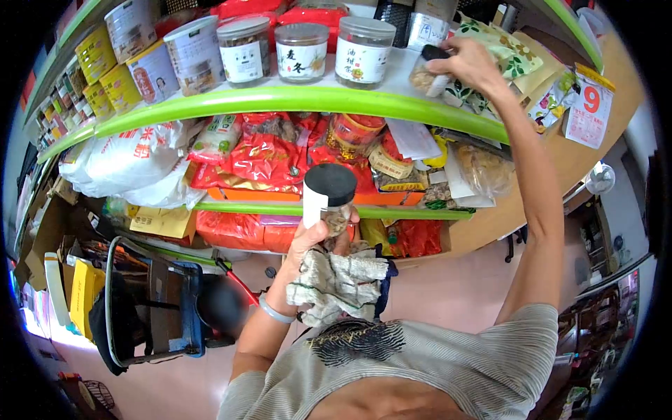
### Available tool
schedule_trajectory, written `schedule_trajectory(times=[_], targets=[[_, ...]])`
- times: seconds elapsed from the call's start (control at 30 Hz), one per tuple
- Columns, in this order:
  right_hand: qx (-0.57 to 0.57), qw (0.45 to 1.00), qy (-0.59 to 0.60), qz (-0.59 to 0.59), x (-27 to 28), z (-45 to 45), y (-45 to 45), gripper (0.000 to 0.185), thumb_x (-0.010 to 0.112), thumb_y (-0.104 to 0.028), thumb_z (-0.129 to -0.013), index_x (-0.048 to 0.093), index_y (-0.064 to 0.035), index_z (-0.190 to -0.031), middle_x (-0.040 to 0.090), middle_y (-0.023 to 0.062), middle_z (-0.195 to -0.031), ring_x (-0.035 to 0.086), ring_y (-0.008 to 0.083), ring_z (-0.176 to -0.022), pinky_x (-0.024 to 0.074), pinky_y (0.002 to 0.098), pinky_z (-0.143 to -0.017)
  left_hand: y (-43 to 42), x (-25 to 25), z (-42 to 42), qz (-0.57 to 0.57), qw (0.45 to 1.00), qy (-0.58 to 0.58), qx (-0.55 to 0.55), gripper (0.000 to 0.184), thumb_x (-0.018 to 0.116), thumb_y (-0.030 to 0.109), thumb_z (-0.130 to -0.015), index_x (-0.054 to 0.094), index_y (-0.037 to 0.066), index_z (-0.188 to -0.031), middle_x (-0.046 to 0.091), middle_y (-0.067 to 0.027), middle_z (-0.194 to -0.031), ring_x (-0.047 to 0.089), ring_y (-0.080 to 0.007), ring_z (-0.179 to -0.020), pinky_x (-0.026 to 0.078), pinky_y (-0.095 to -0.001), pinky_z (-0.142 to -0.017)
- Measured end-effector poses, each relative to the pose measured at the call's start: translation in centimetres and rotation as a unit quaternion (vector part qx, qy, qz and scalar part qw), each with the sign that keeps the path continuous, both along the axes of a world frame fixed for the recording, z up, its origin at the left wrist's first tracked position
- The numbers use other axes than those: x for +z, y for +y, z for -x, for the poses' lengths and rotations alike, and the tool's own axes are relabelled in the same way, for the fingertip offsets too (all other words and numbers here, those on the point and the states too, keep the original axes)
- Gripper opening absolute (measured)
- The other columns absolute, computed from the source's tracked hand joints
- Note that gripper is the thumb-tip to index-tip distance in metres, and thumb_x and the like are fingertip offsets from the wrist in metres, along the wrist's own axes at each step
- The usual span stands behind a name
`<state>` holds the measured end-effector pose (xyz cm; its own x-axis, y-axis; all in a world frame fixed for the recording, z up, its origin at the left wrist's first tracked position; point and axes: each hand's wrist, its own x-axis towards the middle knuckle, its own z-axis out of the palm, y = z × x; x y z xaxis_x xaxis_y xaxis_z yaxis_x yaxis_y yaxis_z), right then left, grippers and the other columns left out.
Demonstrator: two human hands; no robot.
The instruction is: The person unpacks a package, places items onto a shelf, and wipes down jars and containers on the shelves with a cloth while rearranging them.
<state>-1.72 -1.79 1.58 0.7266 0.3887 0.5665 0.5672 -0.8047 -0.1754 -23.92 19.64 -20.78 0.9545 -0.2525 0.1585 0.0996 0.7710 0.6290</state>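
Observation:
My left hand (306, 243) is closed round a clear jar (337, 218) with a black lid and a white label, held upright in front of my chest. Pale pieces show through its wall, too small to name. A crumpled pale checked cloth (336, 283) hangs below the jar at the same hand; how it is held is hidden. At the upper right, my right hand (470, 64) grips another clear jar (424, 78) by its black lid. This jar is tilted on or just above the white shelf (297, 82); contact is unclear.
Several labelled jars (364, 54) line the shelf behind its green edge (301, 102). Yellow cans (120, 87) stand at the left. Red packages (262, 157) and a white sack (126, 157) fill the tier below. A calendar (590, 108) hangs at the right; a blue-framed cart (175, 301) stands lower left.

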Motion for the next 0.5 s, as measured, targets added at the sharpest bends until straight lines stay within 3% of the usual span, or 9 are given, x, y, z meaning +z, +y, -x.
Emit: schedule_trajectory(times=[0.13,0.2,0.23,0.33,0.47,0.5], targets=[[-0.053,0.998,0.029,0.021,-0.1,-0.5,1.4,0.053,0.067,-0.038,-0.059,0.064,0.0072,-0.087,0.062,0.0266,-0.084,0.062,0.0357,-0.078,0.0481,0.0403,-0.073,-0.3,-0.7,-0.6,-0.017,0.999,-0.023,0.015,0.067,0.068,0.051,-0.07,0.046,-0.001,-0.105,0.046,-0.0048,-0.064,0.044,-0.013,-0.043,0.035,-0.025,-0.04],[-0.038,0.999,0.016,0.013,0.1,-1.0,1.4,0.054,0.067,-0.039,-0.059,0.064,0.0079,-0.085,0.062,0.0262,-0.084,0.061,0.0354,-0.078,0.0481,0.0401,-0.073,0.3,-1.2,-0.7,-0.014,0.999,-0.037,-0.018,0.065,0.066,0.049,-0.074,0.047,-0.003,-0.108,0.055,-0.0084,-0.096,0.05,-0.0118,-0.052,0.039,-0.0232,-0.045],[-0.017,0.999,-0.038,0.003,-0.6,-1.9,1.3,0.055,0.067,-0.04,-0.058,0.063,0.0082,-0.085,0.062,0.026,-0.083,0.062,0.0352,-0.078,0.0483,0.0394,-0.073,0.2,-1.2,-0.6,-0.011,0.999,-0.03,-0.007,0.065,0.066,0.05,-0.074,0.047,-0.003,-0.108,0.055,-0.0085,-0.094,0.05,-0.0117,-0.052,0.039,-0.023,-0.045],[-0.019,0.998,0.042,0.047,-0.6,-2.1,1.6,0.056,0.067,-0.039,-0.058,0.063,0.0081,-0.087,0.062,0.026,-0.083,0.061,0.0351,-0.079,0.0482,0.0389,-0.074,-0.1,-0.7,-0.5,0.001,1.0,-0.004,0.016,0.064,0.065,0.051,-0.075,0.048,-0.002,-0.107,0.056,-0.0083,-0.091,0.049,-0.0115,-0.05,0.039,-0.0225,-0.045],[-0.029,0.994,-0.002,0.103,-2.0,-2.0,1.6,0.065,0.067,-0.053,-0.063,0.062,0.0089,-0.083,0.062,0.0256,-0.079,0.061,0.0358,-0.078,0.0474,0.0418,-0.075,0.0,-0.8,-0.6,0.03,0.998,0.03,-0.044,0.062,0.066,0.049,-0.074,0.049,-0.001,-0.107,0.056,-0.0068,-0.087,0.048,-0.0116,-0.049,0.041,-0.0238,-0.045],[-0.016,0.989,-0.098,0.107,-2.1,-1.7,1.1,0.073,0.063,-0.062,-0.065,0.061,0.0092,-0.082,0.061,0.0253,-0.082,0.061,0.0357,-0.077,0.0472,0.0434,-0.073,0.0,-0.7,-0.5,0.03,0.998,0.032,-0.051,0.061,0.067,0.048,-0.075,0.049,0.0,-0.107,0.056,-0.0064,-0.086,0.048,-0.0118,-0.05,0.041,-0.0242,-0.045]])
